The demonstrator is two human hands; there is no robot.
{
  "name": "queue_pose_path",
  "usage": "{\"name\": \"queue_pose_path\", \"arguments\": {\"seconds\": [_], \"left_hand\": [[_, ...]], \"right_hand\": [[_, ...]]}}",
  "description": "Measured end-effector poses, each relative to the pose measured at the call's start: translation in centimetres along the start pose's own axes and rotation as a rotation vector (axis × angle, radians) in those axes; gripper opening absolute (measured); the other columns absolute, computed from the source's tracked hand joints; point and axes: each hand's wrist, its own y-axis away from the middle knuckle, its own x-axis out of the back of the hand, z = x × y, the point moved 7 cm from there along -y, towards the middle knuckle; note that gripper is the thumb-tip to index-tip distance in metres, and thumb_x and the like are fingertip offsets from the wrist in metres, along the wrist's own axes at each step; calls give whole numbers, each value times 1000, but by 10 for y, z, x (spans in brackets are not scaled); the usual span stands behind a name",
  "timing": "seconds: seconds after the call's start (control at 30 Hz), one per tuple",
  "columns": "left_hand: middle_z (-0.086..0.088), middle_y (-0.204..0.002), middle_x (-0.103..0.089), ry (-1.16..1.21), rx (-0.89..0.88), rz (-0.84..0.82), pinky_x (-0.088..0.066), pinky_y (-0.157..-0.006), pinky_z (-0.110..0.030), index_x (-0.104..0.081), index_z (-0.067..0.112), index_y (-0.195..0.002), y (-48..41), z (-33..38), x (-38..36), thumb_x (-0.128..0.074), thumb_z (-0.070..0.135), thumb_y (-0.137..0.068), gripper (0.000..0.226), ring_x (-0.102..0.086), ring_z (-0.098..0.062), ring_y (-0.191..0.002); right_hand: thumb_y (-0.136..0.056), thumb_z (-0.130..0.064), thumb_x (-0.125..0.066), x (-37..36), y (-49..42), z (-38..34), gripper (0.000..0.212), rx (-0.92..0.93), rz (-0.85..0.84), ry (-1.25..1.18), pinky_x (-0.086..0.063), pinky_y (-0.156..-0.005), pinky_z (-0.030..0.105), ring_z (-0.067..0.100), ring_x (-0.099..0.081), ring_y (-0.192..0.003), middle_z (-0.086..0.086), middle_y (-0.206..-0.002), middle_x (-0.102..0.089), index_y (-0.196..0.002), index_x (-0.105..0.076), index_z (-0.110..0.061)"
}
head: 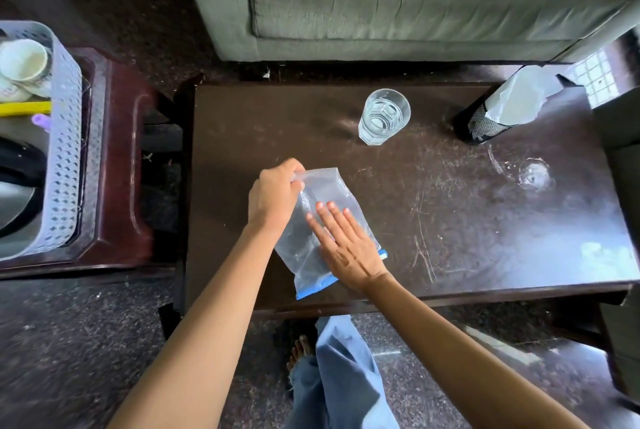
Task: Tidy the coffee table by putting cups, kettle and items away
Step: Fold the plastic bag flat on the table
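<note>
A clear zip bag (323,186) is found lying on the dark coffee table (485,221), near its front edge, with the blue closure strip (317,286) turned toward the person. The far end of the bag is pinched and slightly lifted by the left hand (273,193); the right hand (346,241) is laid flat on the bag, fingers straight and spread. What the bag contains cannot be told. A drinking glass (383,116) is noted upright farther back on the table, well apart from the bag, partly filled with clear liquid. At the far right corner a black mesh holder (483,125) is observed, with white paper (519,96) sticking out of its top. To the left, on a reddish side table (117,151), a pale perforated basket (65,151) is recorded; white cups (22,60), a yellow item (24,108) and a dark kettle (17,193) are held in it.
</note>
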Motion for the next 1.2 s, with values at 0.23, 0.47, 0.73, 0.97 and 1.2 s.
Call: {"name": "queue_pose_path", "arguments": {"seconds": [0.23, 0.47, 0.73, 0.97, 1.2], "left_hand": [[8, -90, -70, 341, 45, -70, -57, -79, -32, -65, 19, -101, -10, -8, -10, -73, 20, -79, 23, -67, -9, -81], [0, -95, -67, 66, 167, -163, -56, -74, -38, -62, 24, -97, -7, -48, -15, -71, 22, -74, 25, -64, -25, -84], [1, -97, -62, 336, 198, 27, -43, -69, -12, -60, 16, -110, 13, -59, -10, -71, 5, -78, 35, -61, -13, -82], [-4, -101, -59, 433, 463, -64, -45, -73, -24, -52, 7, -116, 30, -72, -42, -79, 20, -74, 52, -58, -16, -83], [-2, -104, -67, 393, 298, -114, -51, -76, -28, -57, 10, -105, 24, -73, -41, -66, 10, -85, 21, -64, -15, -93]], "right_hand": [[-99, -50, -17, -42, 0, 10, 60, -139, -351, -106, -3, -120, 50, 25, 3, -148, -1, -161, 0, -153, -3, -29], [-97, -51, -13, -37, -15, 9, 61, -230, -335, -214, 7, -120, 46, 22, 15, -147, -4, -161, 10, -153, 4, -31], [-80, -24, -70, 14, -6, 77, 67, -872, 239, -511, -31, -106, 41, 31, -37, -121, 17, -132, -42, -133, -38, 1], [-80, -15, -71, -9, -8, 94, 59, -972, 12, -641, -39, -100, 47, 31, -43, -110, 13, -117, -52, -131, -41, -6], [-85, -24, -59, 52, -67, 48, 69, -369, 263, -289, -19, -116, 39, 31, -27, -141, 15, -150, -34, -145, -32, -3]]}}
